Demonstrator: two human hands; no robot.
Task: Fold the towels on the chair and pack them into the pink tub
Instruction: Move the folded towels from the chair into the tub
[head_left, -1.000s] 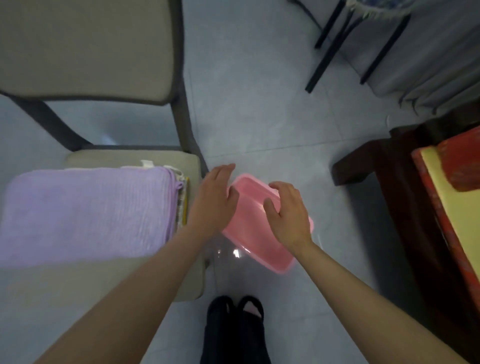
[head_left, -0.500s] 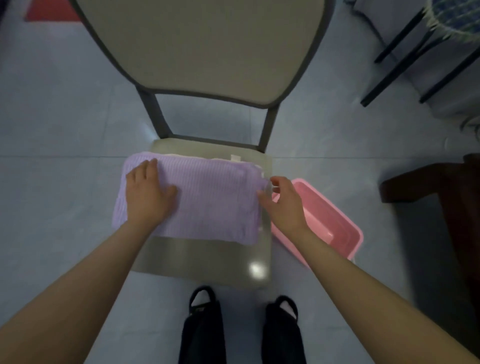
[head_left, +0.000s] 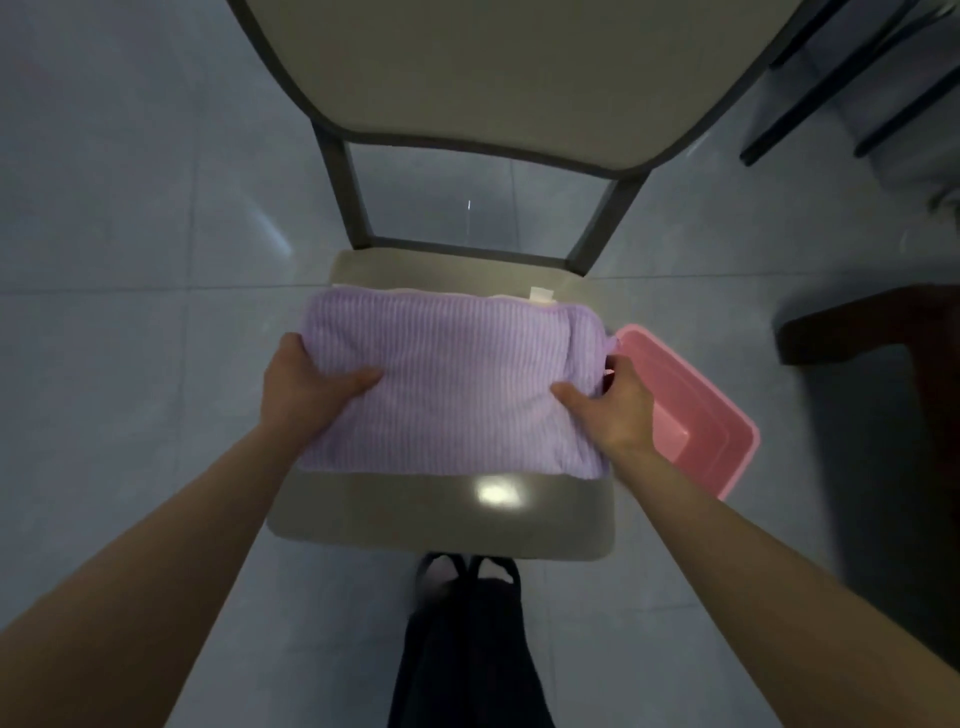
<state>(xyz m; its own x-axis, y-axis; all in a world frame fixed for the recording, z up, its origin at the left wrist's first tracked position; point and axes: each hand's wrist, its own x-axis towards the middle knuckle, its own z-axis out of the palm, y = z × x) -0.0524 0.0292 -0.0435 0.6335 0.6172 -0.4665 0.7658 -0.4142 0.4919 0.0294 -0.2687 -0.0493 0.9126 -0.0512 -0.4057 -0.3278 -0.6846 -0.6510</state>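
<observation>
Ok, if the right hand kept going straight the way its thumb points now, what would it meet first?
The right hand grips the purple towel at its right end, thumb pointing left across it. Going on, it would probably just press into more towel, then meet the left hand.

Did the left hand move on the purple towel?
Yes. The left hand slid from the towel's top to its left edge, nearer the chair seat's front, gripping the purple towel.

No readable text, brand, number or sign anywhere. Small white tag at back edge of purple towel on chair: blank or too small to read. Pink tub: no visible marking.
</observation>
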